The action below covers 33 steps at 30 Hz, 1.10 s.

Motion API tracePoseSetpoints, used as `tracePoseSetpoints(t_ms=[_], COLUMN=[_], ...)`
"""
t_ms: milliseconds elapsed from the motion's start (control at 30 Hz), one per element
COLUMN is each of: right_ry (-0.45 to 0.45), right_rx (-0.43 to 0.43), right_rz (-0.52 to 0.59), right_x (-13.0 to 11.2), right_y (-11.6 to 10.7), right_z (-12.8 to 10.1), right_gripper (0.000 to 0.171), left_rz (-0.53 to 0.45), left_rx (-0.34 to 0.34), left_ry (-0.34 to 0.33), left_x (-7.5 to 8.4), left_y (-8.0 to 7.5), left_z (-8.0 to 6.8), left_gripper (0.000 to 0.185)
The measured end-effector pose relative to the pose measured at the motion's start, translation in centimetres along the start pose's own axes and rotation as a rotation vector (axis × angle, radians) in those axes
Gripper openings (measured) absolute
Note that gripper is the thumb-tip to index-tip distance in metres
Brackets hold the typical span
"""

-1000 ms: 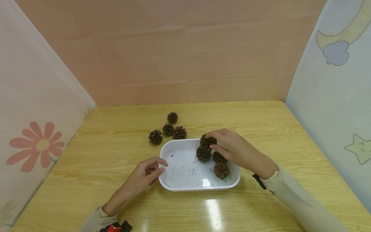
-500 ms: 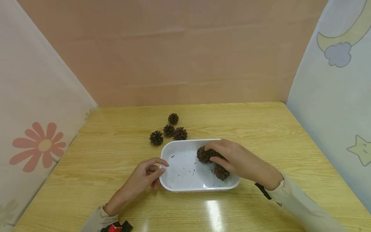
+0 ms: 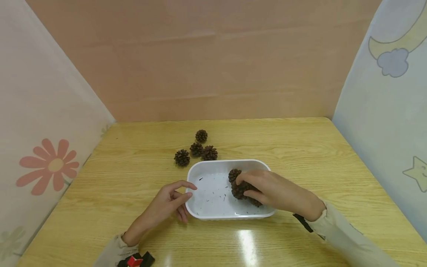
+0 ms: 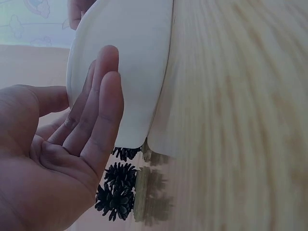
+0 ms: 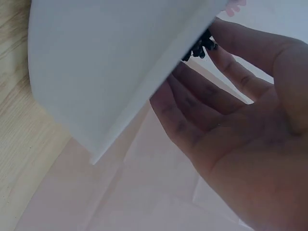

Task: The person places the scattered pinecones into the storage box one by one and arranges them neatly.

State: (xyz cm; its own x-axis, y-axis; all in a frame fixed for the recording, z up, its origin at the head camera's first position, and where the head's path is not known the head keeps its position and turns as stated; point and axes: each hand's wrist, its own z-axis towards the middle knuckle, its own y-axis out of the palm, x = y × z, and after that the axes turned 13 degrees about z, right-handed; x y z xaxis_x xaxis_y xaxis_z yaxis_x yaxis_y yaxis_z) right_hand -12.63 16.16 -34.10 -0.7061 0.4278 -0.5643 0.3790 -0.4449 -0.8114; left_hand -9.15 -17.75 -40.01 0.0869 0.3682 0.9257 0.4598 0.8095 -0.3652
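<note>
I have one pine cone [image 3: 239, 191] inside the white tray [image 3: 227, 217], toward its right end, grasped between thumb and fingers of the right hand [image 3: 268, 187]. Other cones [image 3: 234, 174] lie against it; the hand covers part of this cluster, so I cannot count it. The grasp comes from above, probably to clear the tray wall. The left hand [image 3: 166, 202] grips nothing: its fingers are loose, index and thumb at the left rim, presumably to steady the tray. Four loose cones [image 3: 182, 158] sit on the tabletop [image 3: 300, 155], just beyond the tray's far left corner.

View differences: the head view alone shows me the tray floor, with its small dark flakes [image 3: 201, 179]. The left wrist view adds the outer wall, with the lower fingers extended alongside it. The right wrist view looks from outside; only dark scales of a cone show past the rim.
</note>
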Motion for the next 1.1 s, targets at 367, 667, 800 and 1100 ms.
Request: tracePoseSetpoints(t_ms=[367,667,800,1100], right_ry=[0.046,-0.001,-0.005,-0.028], right_rx=[-0.048,0.015,0.031,0.057], right_rz=[0.012,-0.079,-0.109,-0.131], right_x=[0.1,0.4,0.4,0.5], right_y=[1.0,1.8,2.0,2.3], right_z=[0.1,0.4,0.4,0.4], right_gripper=[0.026,0.026,0.026,0.027], left_rz=[0.001,-0.004,-0.006,-0.005], left_rx=[-0.006,-0.009,-0.008,-0.010], left_ry=[0.031,0.055,0.056,0.076], left_x=[0.1,-0.2,-0.2,-0.1], left_y=[0.0,-0.1,-0.1,0.0], left_z=[-0.2,-0.1,-0.1,0.0], left_gripper=[0.038,0.038,0.038,0.037])
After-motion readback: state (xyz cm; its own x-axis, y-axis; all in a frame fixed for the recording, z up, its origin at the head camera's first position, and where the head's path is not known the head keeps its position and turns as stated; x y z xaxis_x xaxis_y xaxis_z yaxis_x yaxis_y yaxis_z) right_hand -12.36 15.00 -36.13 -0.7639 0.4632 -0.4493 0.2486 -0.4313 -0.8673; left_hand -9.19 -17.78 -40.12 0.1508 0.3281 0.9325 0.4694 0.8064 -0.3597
